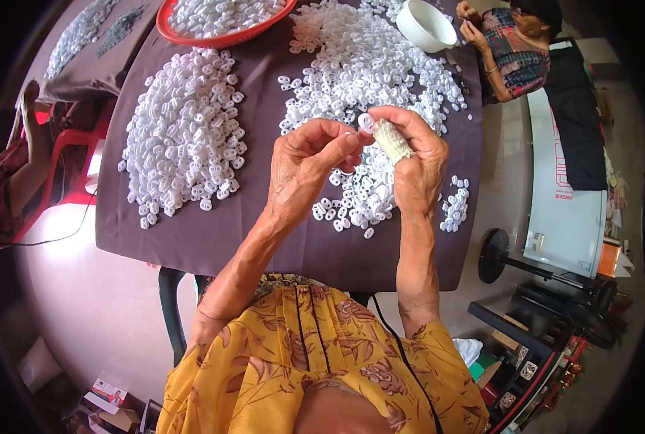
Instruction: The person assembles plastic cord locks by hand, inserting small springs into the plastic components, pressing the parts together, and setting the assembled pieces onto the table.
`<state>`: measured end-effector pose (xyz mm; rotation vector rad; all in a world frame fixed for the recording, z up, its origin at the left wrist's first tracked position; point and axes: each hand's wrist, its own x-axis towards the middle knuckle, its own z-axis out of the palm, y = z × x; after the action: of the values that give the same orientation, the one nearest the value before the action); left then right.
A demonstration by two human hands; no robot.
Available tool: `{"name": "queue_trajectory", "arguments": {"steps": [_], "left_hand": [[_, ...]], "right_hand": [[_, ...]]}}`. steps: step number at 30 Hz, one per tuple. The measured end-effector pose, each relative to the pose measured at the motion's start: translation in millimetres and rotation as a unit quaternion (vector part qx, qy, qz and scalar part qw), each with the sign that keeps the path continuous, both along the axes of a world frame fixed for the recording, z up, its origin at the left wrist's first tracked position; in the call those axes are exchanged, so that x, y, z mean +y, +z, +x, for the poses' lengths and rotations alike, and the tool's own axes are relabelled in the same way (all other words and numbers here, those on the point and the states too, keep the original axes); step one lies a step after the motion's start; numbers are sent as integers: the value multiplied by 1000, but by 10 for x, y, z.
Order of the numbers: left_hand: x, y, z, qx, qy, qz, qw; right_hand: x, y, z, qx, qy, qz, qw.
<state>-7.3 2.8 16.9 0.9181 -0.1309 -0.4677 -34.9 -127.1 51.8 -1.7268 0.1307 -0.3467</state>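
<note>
My right hand (422, 163) pinches a small white two-holed plastic piece (366, 121) near its fingertips. A pale, ribbed cloth cover (392, 142) wraps its thumb. Close beside it, my left hand (300, 166) is closed in a pinch, thumb against forefinger; what lies between these fingertips is too small to make out. Both hands are raised over the brown-covered table (264, 239). Beneath and beyond them spreads a large heap of similar white pieces (358, 72). Another pile of white pieces (181, 130) lies left of my left hand.
A red basin (225, 37) full of white pieces stands at the far side, and a white bowl (425, 27) at the far right. A small cluster of pieces (455, 206) lies near the right edge. Other people sit at right (514, 54) and left (22, 166).
</note>
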Motion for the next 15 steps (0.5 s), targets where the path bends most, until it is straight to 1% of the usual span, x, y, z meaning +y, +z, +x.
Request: {"name": "queue_trajectory", "arguments": {"steps": [7, 15], "left_hand": [[-16, -26, 6, -11, 4, 25, 1000], [-14, -19, 12, -3, 3, 35, 999]], "right_hand": [[-20, -34, 5, -9, -4, -69, 998], [-46, -49, -4, -6, 5, -81, 997]]}}
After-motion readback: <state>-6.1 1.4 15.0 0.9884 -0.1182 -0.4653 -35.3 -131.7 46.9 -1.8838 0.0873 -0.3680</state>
